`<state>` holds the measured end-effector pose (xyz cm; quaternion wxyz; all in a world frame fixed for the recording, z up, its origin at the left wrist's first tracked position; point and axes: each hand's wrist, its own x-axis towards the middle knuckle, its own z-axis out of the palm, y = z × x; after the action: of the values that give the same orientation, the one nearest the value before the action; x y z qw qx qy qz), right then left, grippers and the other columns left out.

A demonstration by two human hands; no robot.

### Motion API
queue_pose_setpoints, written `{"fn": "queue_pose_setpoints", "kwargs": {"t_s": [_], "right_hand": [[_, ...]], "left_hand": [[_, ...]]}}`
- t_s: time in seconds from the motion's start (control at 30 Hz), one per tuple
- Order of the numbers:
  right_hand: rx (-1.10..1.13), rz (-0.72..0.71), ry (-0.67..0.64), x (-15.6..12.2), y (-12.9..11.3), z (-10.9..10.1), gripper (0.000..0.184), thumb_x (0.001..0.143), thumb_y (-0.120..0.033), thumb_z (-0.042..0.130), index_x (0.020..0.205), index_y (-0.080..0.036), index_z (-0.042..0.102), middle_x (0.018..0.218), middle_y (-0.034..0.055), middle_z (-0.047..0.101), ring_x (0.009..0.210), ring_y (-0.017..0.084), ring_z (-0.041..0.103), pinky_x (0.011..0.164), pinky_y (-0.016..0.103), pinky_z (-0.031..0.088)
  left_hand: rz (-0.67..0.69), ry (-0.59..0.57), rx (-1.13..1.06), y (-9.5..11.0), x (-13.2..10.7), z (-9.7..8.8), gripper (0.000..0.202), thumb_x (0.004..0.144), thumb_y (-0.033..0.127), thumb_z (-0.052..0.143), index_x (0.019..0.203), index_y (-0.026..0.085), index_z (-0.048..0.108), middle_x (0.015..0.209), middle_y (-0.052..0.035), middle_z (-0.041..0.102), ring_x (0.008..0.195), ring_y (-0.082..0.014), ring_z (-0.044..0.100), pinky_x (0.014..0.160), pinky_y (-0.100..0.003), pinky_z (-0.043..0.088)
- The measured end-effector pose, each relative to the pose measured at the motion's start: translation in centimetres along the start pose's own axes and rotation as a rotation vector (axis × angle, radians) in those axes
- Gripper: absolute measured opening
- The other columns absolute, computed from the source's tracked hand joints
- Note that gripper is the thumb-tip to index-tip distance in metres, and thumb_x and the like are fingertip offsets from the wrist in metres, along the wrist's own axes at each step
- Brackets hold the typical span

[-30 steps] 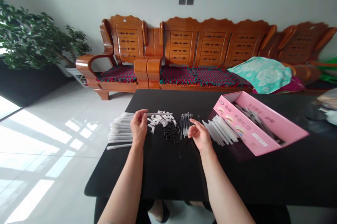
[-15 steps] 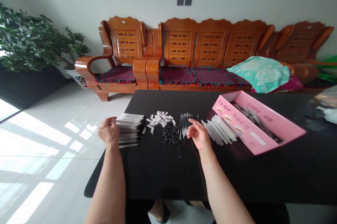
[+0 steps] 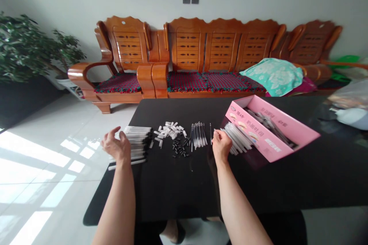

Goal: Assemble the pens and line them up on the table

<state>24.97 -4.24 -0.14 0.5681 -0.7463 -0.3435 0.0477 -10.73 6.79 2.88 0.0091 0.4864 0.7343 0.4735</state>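
Note:
My left hand [image 3: 116,143] hovers over the left ends of a row of capped pens [image 3: 138,141], fingers spread and holding nothing. My right hand [image 3: 222,144] is closed in a pinch beside the clear pen barrels [image 3: 237,137]; what is between its fingertips is too small to make out. Just left of those fingertips a single pen refill [image 3: 210,133] lies apart from a row of dark-tipped refills [image 3: 198,135]. Between the two rows are a heap of white pen caps [image 3: 171,130] and a pile of small black plugs [image 3: 180,148].
A pink cardboard box [image 3: 267,141] holding dark slender parts stands right of the barrels on the black table [image 3: 178,183]. A clear plastic bag [image 3: 352,103] lies at the far right. Behind the table is a wooden bench [image 3: 186,45]; a potted plant [image 3: 37,49] is at left.
My right hand has moved from the refills to the barrels, its fingers closing to a pinch. My left hand has spread its fingers, and one more pen shows at the near end of the row.

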Motion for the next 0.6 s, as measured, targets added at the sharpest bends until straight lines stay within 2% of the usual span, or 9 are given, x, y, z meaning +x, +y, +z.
{"fn": "queue_pose_setpoints", "kwargs": {"t_s": [0.07,0.13,0.27,0.4,0.47,0.53,0.6], "right_hand": [[-0.369,-0.013,0.049,0.6,0.2,-0.8,0.018,0.082,-0.022,0.058,0.088,-0.014,0.074,0.07,0.0124,0.071,0.069,0.026,0.067,0.063,0.033,0.047],[-0.629,0.022,-0.002,0.9,0.3,-1.4,0.017,0.083,-0.02,0.059,0.088,-0.015,0.074,0.074,0.0152,0.073,0.073,0.028,0.068,0.064,0.034,0.046],[-0.852,0.035,-0.12,0.9,0.0,-1.7,0.014,0.083,-0.022,0.062,0.085,-0.015,0.073,0.077,0.0178,0.073,0.071,0.029,0.07,0.061,0.035,0.045],[-0.877,-0.027,-0.156,0.6,-0.1,-1.3,0.013,0.082,-0.023,0.063,0.081,-0.013,0.072,0.076,0.0184,0.072,0.069,0.029,0.07,0.06,0.034,0.045],[-0.824,-0.037,-0.11,0.5,0.0,-1.1,0.017,0.084,-0.025,0.061,0.081,-0.012,0.072,0.072,0.0179,0.071,0.067,0.029,0.069,0.06,0.035,0.044],[-0.669,-0.052,-0.021,0.6,0.2,-0.8,0.021,0.084,-0.029,0.059,0.083,-0.013,0.072,0.068,0.0155,0.07,0.066,0.028,0.068,0.061,0.035,0.045],[-0.396,-0.064,0.041,0.8,0.4,-0.5,0.022,0.082,-0.032,0.06,0.081,-0.014,0.071,0.067,0.0121,0.07,0.067,0.025,0.066,0.063,0.033,0.046]], "left_hand": [[0.076,-0.005,-0.035,1.6,-1.0,0.5,0.03,0.083,0.027,0.051,0.104,0.02,0.071,0.094,-0.0077,0.062,0.094,-0.0249,0.055,0.096,-0.041,0.039],[0.162,-0.086,-0.097,3.3,-2.4,1.2,0.029,0.084,0.027,0.051,0.104,0.021,0.07,0.092,-0.0057,0.062,0.088,-0.0223,0.057,0.09,-0.037,0.044],[0.266,-0.32,-0.212,7.0,-6.1,2.4,0.025,0.083,0.024,0.054,0.103,0.02,0.069,0.094,-0.0046,0.067,0.082,-0.0187,0.061,0.081,-0.031,0.047],[0.413,-0.593,-0.201,10.0,-10.3,3.2,0.018,0.083,0.02,0.058,0.096,0.021,0.07,0.089,-0.0025,0.068,0.078,-0.0164,0.061,0.078,-0.028,0.046],[0.499,-0.701,-0.169,10.8,-12.2,3.5,0.011,0.082,0.02,0.06,0.088,0.021,0.07,0.086,-0.0021,0.068,0.081,-0.0164,0.061,0.077,-0.027,0.045],[0.597,-0.767,-0.105,11.1,-13.8,3.6,0.006,0.082,0.025,0.064,0.082,0.021,0.069,0.083,-0.0024,0.067,0.083,-0.0177,0.06,0.077,-0.028,0.043],[0.678,-0.799,-0.021,11.2,-14.9,3.6,0.012,0.08,0.033,0.069,0.077,0.021,0.067,0.082,-0.0035,0.066,0.084,-0.0194,0.059,0.078,-0.029,0.042]]}}
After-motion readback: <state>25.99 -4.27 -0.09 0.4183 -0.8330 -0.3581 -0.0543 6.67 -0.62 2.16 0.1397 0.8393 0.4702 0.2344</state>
